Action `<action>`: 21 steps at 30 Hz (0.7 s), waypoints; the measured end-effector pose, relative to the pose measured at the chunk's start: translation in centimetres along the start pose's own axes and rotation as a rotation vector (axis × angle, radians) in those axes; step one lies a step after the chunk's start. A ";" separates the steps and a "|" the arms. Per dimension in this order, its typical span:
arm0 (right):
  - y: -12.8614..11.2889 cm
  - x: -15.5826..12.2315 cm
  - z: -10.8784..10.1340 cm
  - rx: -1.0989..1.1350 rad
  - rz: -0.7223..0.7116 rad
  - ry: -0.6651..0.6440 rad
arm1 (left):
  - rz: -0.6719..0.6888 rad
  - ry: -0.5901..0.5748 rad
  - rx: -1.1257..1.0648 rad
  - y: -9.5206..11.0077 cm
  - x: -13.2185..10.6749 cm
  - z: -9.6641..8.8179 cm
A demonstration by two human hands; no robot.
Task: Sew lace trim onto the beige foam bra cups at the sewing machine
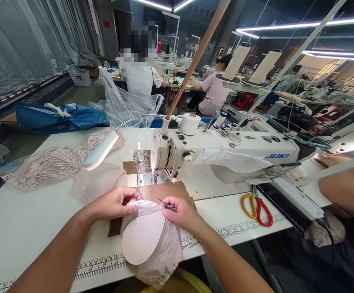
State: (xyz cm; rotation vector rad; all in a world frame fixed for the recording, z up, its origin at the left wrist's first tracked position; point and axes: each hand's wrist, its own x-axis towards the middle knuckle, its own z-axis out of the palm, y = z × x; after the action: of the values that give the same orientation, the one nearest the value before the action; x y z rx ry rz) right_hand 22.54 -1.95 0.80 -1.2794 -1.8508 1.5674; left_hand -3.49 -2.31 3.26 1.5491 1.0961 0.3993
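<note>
A pale pink bra cup (143, 240) wrapped in beige lace (164, 260) lies at the near table edge, in front of the white sewing machine (213, 152). My left hand (116, 203) pinches the lace at the cup's upper left edge, fingers closed on it. My right hand (179, 211) is closed around small thread snips (167, 205), whose dark blades point left over the lace top. Both hands rest above a brown sheet (170, 191) taped on the table.
A pile of lace cups (55, 162) lies at the left, beside a gooseneck lamp (100, 150). Red and yellow scissors (257, 207) lie right of the machine. Another person's arm (344, 187) reaches in at the right. Two seated workers (140, 77) are behind.
</note>
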 end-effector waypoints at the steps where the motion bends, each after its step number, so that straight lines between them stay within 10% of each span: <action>1: 0.0 0.0 -0.2 -0.015 -0.019 -0.027 | 0.017 0.012 0.000 0.1 -0.1 0.0; 16: -2.9 1.9 0.9 -0.162 -0.256 -0.026 | -0.019 0.283 -0.035 1.5 -3.0 1.3; 21: -2.7 1.5 0.9 -0.023 -0.289 -0.041 | -0.068 -0.039 -0.522 0.6 -3.2 3.1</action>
State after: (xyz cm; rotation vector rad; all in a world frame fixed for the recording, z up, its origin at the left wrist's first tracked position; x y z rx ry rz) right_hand 20.03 -1.05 2.67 -0.9442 -1.9812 1.4298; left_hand -2.56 -6.65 3.89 1.0517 0.9194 0.5559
